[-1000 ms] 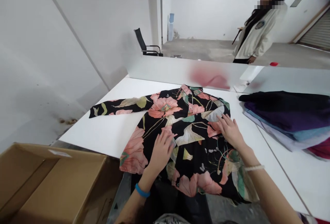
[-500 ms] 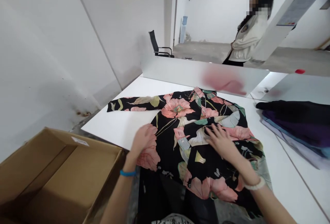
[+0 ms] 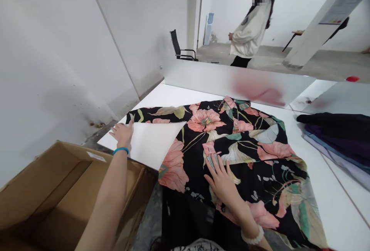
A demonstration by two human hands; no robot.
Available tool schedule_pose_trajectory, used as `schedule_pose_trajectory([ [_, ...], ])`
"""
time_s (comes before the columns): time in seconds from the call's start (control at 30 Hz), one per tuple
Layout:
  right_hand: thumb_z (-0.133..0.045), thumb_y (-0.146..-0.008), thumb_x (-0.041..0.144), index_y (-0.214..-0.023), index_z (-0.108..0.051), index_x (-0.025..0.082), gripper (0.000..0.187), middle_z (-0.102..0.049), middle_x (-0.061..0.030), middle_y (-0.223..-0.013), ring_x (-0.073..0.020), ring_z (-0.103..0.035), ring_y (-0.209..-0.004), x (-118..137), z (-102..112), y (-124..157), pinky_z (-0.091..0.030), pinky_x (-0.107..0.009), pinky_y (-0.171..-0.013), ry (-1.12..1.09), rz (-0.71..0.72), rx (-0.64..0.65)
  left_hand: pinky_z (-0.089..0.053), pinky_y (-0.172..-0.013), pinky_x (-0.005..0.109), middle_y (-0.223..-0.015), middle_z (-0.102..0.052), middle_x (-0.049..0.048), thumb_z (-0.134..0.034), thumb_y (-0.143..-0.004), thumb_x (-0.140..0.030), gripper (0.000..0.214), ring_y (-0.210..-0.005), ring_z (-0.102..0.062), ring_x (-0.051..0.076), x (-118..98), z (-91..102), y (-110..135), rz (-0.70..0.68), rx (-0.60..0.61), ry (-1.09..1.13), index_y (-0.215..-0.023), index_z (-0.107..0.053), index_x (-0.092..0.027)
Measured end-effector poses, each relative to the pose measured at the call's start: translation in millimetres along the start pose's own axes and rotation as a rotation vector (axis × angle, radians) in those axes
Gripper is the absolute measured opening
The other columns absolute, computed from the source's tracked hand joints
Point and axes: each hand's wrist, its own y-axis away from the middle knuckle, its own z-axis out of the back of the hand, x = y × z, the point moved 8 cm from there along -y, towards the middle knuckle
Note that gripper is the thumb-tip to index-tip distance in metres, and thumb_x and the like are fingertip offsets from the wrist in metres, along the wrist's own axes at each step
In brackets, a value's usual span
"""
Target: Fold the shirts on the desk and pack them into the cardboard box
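Observation:
A black shirt with pink flowers [image 3: 231,143] lies spread on the white table [image 3: 153,143], its left sleeve [image 3: 156,114] stretched out to the left. My left hand [image 3: 123,133], with a blue band on the wrist, reaches to the cuff end of that sleeve, fingers curled at the fabric's edge. My right hand [image 3: 221,176] lies flat with fingers apart on the lower front of the shirt, pressing it down.
An open cardboard box [image 3: 58,193] stands at the lower left beside the table. A stack of folded clothes [image 3: 341,135] lies at the right. A low white divider [image 3: 225,83] runs along the table's back; beyond it a person in a white jacket [image 3: 250,31] stands near a black chair [image 3: 179,48].
My left hand has left the shirt's body and moved far left to the sleeve's cuff. My right hand slid down and left on the shirt. The person behind walked left.

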Motion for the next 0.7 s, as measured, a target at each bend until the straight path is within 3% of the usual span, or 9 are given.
schedule_pose_trajectory([
  [0.1, -0.041, -0.096, 0.041, -0.145, -0.039, 0.021, 0.053, -0.031, -0.0106, -0.152, -0.0355, -0.024, -0.140, -0.7, 0.0, -0.3, -0.025, -0.058, -0.108, -0.007, -0.004, 0.009, -0.030, -0.099, 0.066, -0.143, -0.033, 0.0324, -0.048, -0.088, -0.046, 0.059, -0.130, -0.034, 0.044, 0.1, -4.9, -9.1, 0.108, -0.056, 0.109, -0.125, -0.045, -0.002],
  [0.23, -0.044, -0.095, 0.039, -0.145, -0.038, 0.022, 0.053, -0.030, -0.0106, -0.152, -0.0356, -0.023, -0.141, -2.7, -1.9, -1.1, -0.022, -0.059, -0.109, -0.058, -0.032, 0.027, -0.044, -0.095, 0.052, -0.136, -0.047, 0.0137, -0.055, -0.089, -0.037, 0.042, -0.116, -0.051, 0.028, -12.4, -7.3, -11.8, 0.074, -0.043, 0.271, -0.125, -0.051, -0.015],
  [0.3, -0.045, -0.094, 0.038, -0.144, -0.040, 0.022, 0.053, -0.030, -0.0099, -0.152, -0.0356, -0.022, -0.141, -4.5, -3.3, -0.9, -0.021, -0.061, -0.109, -0.138, -0.054, 0.041, -0.049, -0.090, 0.047, -0.126, -0.054, 0.0094, -0.057, -0.088, -0.037, 0.039, -0.108, -0.056, 0.023, -22.3, -2.1, -11.5, 0.040, -0.040, 0.354, -0.122, -0.053, -0.018],
  [0.4, -0.045, -0.094, 0.037, -0.140, -0.045, 0.023, 0.048, -0.033, -0.0081, -0.151, -0.0341, -0.020, -0.142, -11.3, 2.3, -1.9, -0.019, -0.062, -0.111, -0.378, -0.142, 0.029, -0.050, -0.084, 0.044, -0.113, -0.060, 0.0112, -0.048, -0.093, -0.036, 0.034, -0.099, -0.060, 0.022, -49.3, 12.9, -6.7, -0.030, -0.058, 0.471, -0.118, -0.053, -0.013],
  [0.47, -0.043, -0.095, 0.037, -0.137, -0.049, 0.023, 0.046, -0.038, -0.0076, -0.149, -0.0307, -0.022, -0.142, -20.2, 14.0, -5.6, -0.020, -0.059, -0.112, -0.634, -0.253, -0.043, -0.050, -0.083, 0.042, -0.106, -0.062, 0.0135, -0.038, -0.096, -0.035, 0.034, -0.096, -0.060, 0.023, -79.5, 26.1, 5.3, -0.122, -0.071, 0.539, -0.118, -0.049, -0.010],
  [0.53, -0.045, -0.094, 0.039, -0.133, -0.053, 0.023, 0.043, -0.045, -0.0077, -0.144, -0.0267, -0.030, -0.139, -31.4, 25.7, -12.9, -0.022, -0.053, -0.114, -0.947, -0.392, -0.149, -0.050, -0.080, 0.038, -0.102, -0.064, 0.0125, -0.037, -0.096, -0.036, 0.034, -0.093, -0.061, 0.022, -117.8, 39.6, 30.3, -0.258, -0.059, 0.596, -0.117, -0.047, -0.011],
  [0.6, -0.052, -0.090, 0.043, -0.127, -0.056, 0.024, 0.042, -0.051, -0.0075, -0.139, -0.0237, -0.040, -0.134, -43.7, 29.8, -23.3, -0.025, -0.048, -0.114, -1.316, -0.544, -0.265, -0.051, -0.075, 0.033, -0.099, -0.066, 0.0077, -0.046, -0.091, -0.042, 0.034, -0.089, -0.063, 0.021, -161.2, 50.0, 71.4, -0.455, 0.020, 0.625, -0.112, -0.050, -0.016],
  [0.63, -0.056, -0.087, 0.045, -0.124, -0.057, 0.025, 0.042, -0.054, -0.0072, -0.136, -0.0230, -0.045, -0.130, -49.7, 26.6, -28.9, -0.028, -0.046, -0.113, -1.522, -0.632, -0.318, -0.051, -0.073, 0.032, -0.099, -0.067, 0.0061, -0.050, -0.089, -0.044, 0.033, -0.087, -0.064, 0.021, -183.7, 52.7, 98.5, -0.589, 0.093, 0.628, -0.109, -0.053, -0.018],
  [0.7, -0.060, -0.083, 0.052, -0.116, -0.059, 0.026, 0.043, -0.060, -0.0070, -0.126, -0.0225, -0.055, -0.120, -57.3, 10.7, -40.7, -0.038, -0.045, -0.107, -1.944, -0.809, -0.372, -0.051, -0.081, 0.035, -0.105, -0.067, 0.0088, -0.045, -0.091, -0.044, 0.035, -0.092, -0.063, 0.021, -228.9, 49.5, 173.0, -1.034, 0.339, 0.531, -0.113, -0.055, -0.019],
])
